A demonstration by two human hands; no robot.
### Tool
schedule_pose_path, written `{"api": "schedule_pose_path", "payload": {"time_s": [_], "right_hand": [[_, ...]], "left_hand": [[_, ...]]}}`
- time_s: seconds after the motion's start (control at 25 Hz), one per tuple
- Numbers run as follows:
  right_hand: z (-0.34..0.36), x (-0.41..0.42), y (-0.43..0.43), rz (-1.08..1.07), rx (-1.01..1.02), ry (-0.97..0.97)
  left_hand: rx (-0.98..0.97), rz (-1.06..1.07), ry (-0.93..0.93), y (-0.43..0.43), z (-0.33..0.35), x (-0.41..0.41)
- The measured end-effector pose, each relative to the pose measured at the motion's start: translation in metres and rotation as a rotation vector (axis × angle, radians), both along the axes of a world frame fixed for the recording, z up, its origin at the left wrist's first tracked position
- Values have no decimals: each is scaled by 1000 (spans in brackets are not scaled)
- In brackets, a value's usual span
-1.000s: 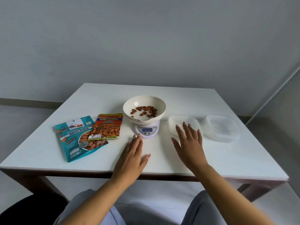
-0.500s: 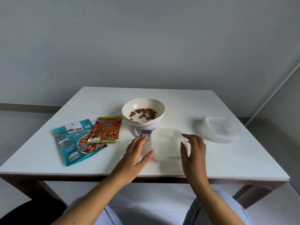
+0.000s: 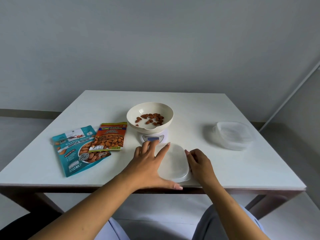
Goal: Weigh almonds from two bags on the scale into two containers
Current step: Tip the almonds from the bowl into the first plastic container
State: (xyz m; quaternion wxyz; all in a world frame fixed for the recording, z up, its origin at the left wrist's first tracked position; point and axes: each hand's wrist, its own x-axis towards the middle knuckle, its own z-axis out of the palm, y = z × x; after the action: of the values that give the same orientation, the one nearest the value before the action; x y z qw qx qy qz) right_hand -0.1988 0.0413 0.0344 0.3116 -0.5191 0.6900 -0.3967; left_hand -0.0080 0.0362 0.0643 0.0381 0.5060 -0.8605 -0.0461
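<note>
A cream bowl (image 3: pixel 150 116) holding several almonds (image 3: pixel 151 118) sits on a small white scale (image 3: pixel 154 138) at the table's middle. Just in front of it, near the front edge, lies a clear plastic container (image 3: pixel 174 162). My left hand (image 3: pixel 148 166) lies spread over its left side, thumb along the near edge. My right hand (image 3: pixel 198 162) grips its right rim with curled fingers. A teal almond bag (image 3: pixel 76 151) and an orange almond bag (image 3: pixel 110 136) lie flat to the left, the orange one overlapping the teal one.
A second clear container (image 3: pixel 232 135) stands at the right of the white table (image 3: pixel 242 170). A grey wall rises behind the table. My knees show below the table's front edge.
My right hand has dragged the clear container from beside the scale to the front edge. My left hand has come onto its left side. The view has tilted slightly.
</note>
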Motion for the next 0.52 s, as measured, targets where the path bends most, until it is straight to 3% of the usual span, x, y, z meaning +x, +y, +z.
{"api": "schedule_pose_path", "payload": {"time_s": [0.28, 0.52], "right_hand": [[-1, 15, -7, 2, -42, -2], [-6, 23, -3, 68, -71, -52]], "left_hand": [[-83, -1, 62, -2, -5, -1], [10, 77, -89, 3, -1, -11]]}}
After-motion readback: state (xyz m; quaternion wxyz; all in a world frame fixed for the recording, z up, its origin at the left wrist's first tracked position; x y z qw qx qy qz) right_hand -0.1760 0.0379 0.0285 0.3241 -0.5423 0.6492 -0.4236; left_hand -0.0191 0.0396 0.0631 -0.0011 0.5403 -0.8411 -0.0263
